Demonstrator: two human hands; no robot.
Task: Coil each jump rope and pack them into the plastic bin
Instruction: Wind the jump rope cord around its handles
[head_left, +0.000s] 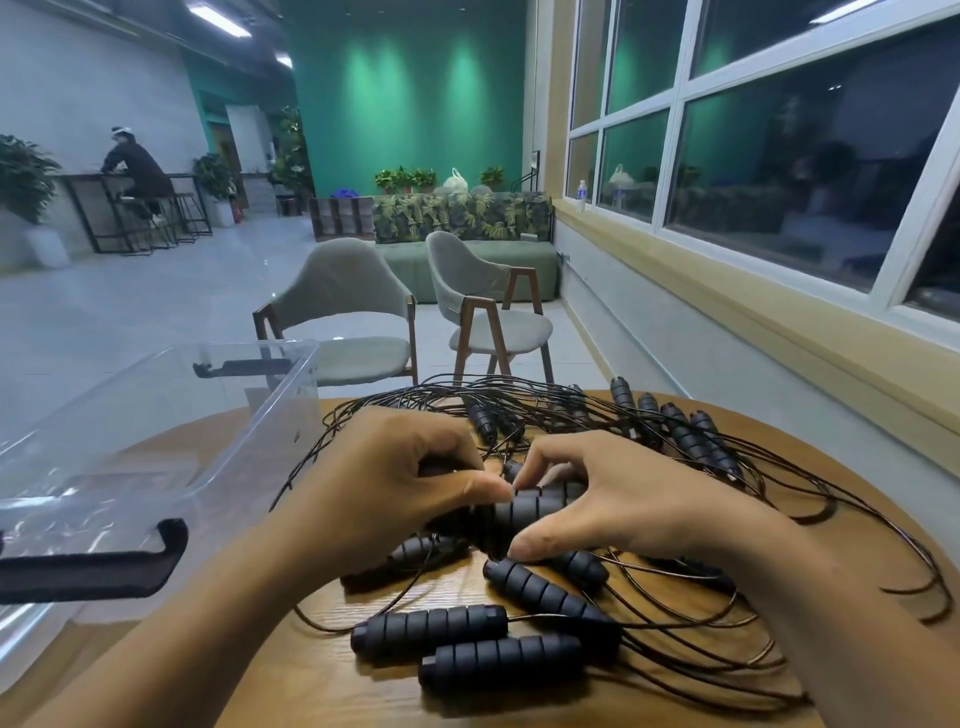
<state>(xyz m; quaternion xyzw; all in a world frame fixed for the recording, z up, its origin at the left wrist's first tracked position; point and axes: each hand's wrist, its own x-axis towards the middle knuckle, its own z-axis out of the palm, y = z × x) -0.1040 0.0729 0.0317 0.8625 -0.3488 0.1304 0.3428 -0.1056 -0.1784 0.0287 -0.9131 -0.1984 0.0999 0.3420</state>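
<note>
A tangle of jump ropes (644, 613) with thin dark cords and ribbed black foam handles covers the round wooden table (332, 691). In the pile's middle my left hand (384, 483) and my right hand (608, 499) meet over a pair of black handles (519, 512); the fingers of both curl around them. More handles lie near me (431, 631) and at the far right (691, 434). The clear plastic bin (156, 441) with black latches stands to the left of my hands, with nothing visible inside it.
Cord loops hang over the table's right and far edges. Two grey chairs (343, 312) stand beyond the table, with a green sofa behind them. A window wall runs along the right. A person sits at a high table far left.
</note>
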